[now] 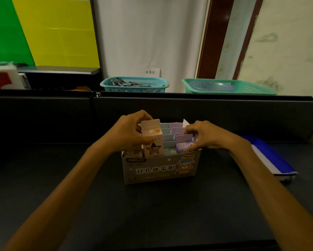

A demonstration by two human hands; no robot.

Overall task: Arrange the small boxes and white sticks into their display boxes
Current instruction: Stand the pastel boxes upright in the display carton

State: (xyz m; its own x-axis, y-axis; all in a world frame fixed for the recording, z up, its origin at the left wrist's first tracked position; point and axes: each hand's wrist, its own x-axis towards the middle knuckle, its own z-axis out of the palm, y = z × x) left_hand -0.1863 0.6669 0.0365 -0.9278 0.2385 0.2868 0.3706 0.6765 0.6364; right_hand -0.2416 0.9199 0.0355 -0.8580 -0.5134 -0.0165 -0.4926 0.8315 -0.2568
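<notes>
A cardboard display box (152, 171) with printed characters stands on the dark table in front of me. Rows of small pastel boxes, blue and purple, fill it. My left hand (130, 131) grips a pink small box (152, 138) with a star-shaped window, held upright and partly raised at the left row. My right hand (204, 136) pinches the front purple small box (184, 144) in the right row. No white sticks show near the display box.
A blue and white flat package (271, 158) lies right of the display box. Behind a black ledge stand a teal basket (134, 85) holding several grey pens and a green basket (228, 86) with a bluish plate. A shelf with packages is at far left.
</notes>
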